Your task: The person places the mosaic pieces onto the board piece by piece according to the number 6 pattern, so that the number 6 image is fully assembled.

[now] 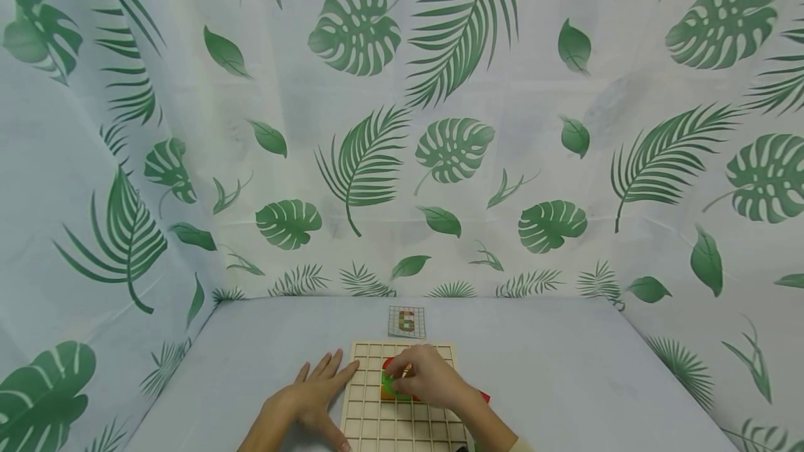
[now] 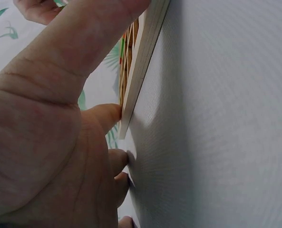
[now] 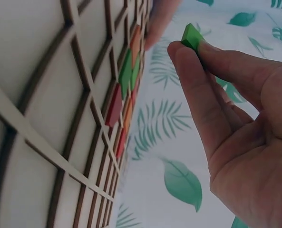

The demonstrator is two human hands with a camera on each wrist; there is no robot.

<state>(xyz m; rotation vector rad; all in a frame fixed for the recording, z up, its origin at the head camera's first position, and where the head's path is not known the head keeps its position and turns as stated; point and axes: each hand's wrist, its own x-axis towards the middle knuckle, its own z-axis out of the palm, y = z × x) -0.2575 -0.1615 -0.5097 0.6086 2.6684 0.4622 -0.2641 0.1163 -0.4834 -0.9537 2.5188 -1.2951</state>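
Observation:
A wooden grid board [image 1: 364,413] lies on the table. My left hand [image 1: 314,397] has its fingers spread along the board's left side, thumb and index finger touching its edge; the left wrist view shows the board's side edge [image 2: 143,57] close to them. Over the board, my right hand [image 1: 430,377] pinches a small green square tile [image 3: 192,37] between thumb and fingertips, held off the grid in the right wrist view. Several red, green and orange tiles sit in grid cells, among them a red tile [image 3: 114,105] and a green tile [image 3: 125,73]. The right hand partly covers them in the head view.
Behind the board lies a gridded card [image 1: 406,321] with a coloured figure 6. A red piece [image 1: 485,396] shows beside the right forearm, partly hidden. A small dark object [image 1: 462,448] is at the bottom edge. Leaf-patterned cloth [image 1: 440,159] hangs behind the table.

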